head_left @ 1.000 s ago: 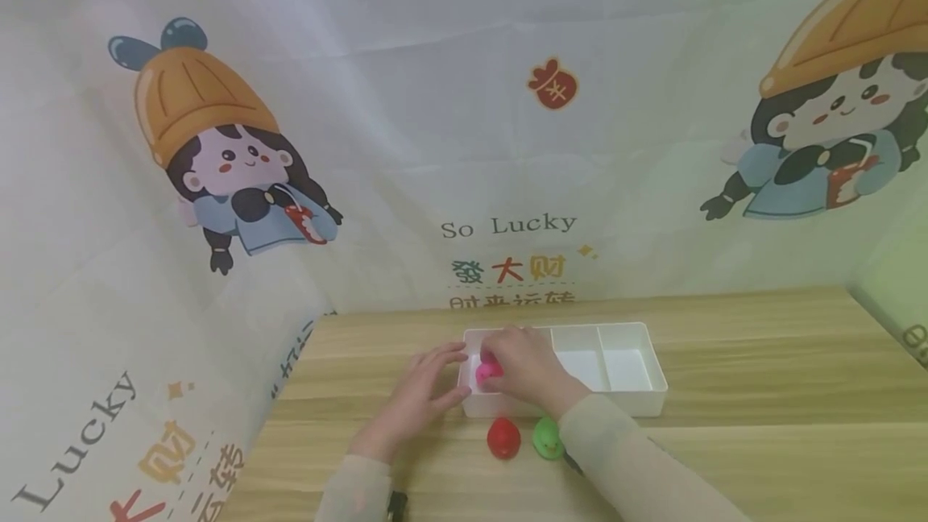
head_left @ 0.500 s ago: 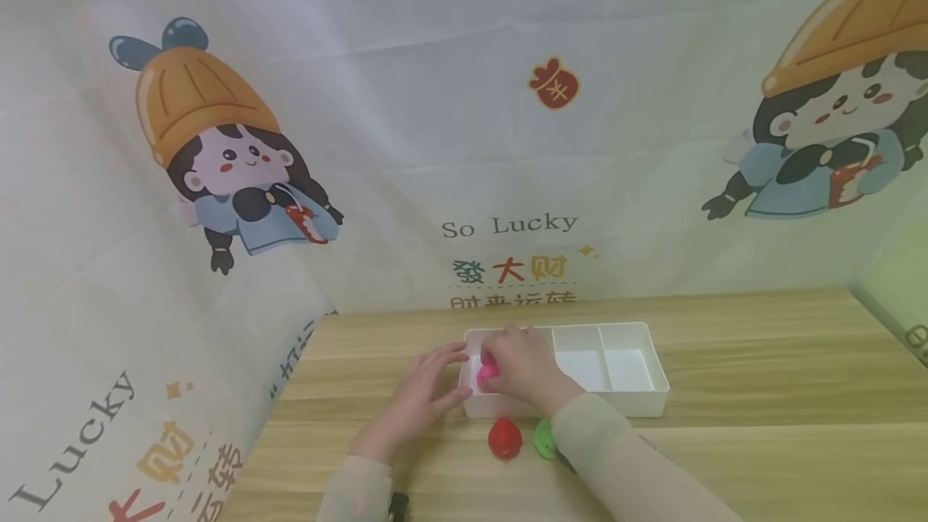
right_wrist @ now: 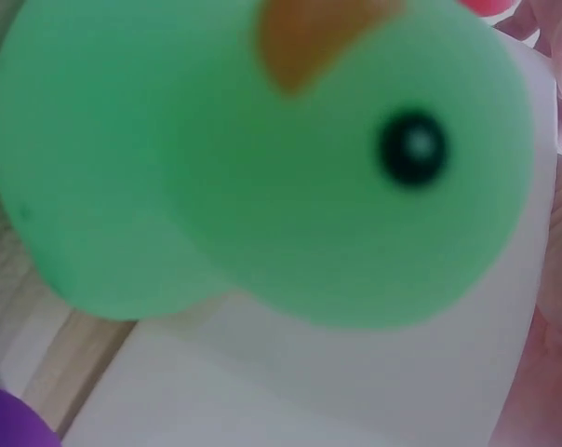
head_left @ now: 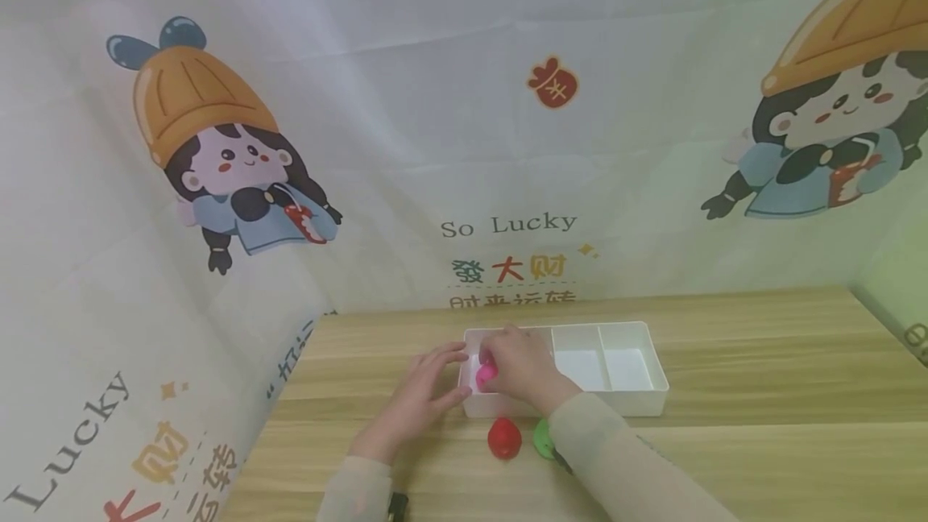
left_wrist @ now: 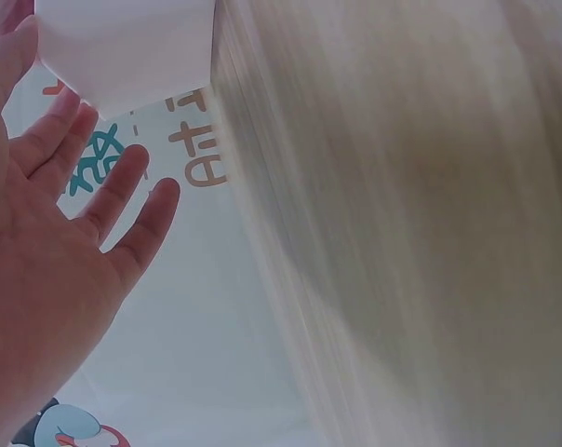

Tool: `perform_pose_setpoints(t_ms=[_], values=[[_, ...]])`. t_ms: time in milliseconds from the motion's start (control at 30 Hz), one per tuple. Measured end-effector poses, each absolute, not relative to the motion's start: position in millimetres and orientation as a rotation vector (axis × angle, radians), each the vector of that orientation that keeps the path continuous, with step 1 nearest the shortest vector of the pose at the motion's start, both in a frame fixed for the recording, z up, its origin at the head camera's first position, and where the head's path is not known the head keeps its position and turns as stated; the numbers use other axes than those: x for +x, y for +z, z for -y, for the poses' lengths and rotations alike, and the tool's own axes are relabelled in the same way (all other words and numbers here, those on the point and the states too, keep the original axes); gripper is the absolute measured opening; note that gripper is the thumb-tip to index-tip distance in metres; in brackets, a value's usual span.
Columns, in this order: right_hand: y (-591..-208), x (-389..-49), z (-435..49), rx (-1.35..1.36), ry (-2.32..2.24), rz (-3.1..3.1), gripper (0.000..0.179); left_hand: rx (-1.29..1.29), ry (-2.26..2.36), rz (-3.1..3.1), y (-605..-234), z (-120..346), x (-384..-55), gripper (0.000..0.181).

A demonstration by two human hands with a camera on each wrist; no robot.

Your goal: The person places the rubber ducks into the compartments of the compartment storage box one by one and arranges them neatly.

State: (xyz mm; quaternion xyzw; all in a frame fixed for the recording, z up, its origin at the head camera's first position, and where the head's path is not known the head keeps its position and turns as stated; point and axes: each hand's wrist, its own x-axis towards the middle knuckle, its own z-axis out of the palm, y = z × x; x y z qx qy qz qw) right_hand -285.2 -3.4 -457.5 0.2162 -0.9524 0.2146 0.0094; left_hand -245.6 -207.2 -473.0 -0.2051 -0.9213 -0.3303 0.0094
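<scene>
"Where was the pink toy [head_left: 485,378]?"
"In the left end of the white tray [head_left: 616,404], R hand [head_left: 524,362] clamped on it from above, prob. to clear the walls."
"Pointing?"
"Rounded bit left; couldn't tell long axis (hand hid most)."
"L hand [head_left: 422,393]?"
"Fingers apart by that same end, prob. steadying. Red toy [head_left: 504,438] & green duck [head_left: 543,439] sat on near side."

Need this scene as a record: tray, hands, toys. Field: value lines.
tray: white, divided, on wooden table
right hand: holds pink toy at tray's left part
left hand: fingers spread, at tray's left end
red toy: on table, in front of tray
green duck: right of red toy, partly behind right sleeve
purple object: right wrist view's edge, identity unclear
</scene>
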Motion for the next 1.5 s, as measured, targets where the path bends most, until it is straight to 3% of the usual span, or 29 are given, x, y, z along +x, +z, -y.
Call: perform_pose_setpoints(t_ms=[500, 900, 1500], values=[[-460.0, -288.2, -7.8, 0.745, 0.873, 2.891, 0.024, -0.655, -1.049, 2.88, -471.9, 207.2, -244.2, 0.052], [-433.5, -271.1, -20.9, 0.761, 0.795, 2.77, 0.024, -0.639, -1.051, 2.872, -471.4, 207.9, -246.0, 0.051], [-444.6, -248.5, -51.4, 0.686, 0.913, 2.612, 0.02, -0.639, -1.041, 2.879, -472.7, 205.9, -245.7, 0.051]])
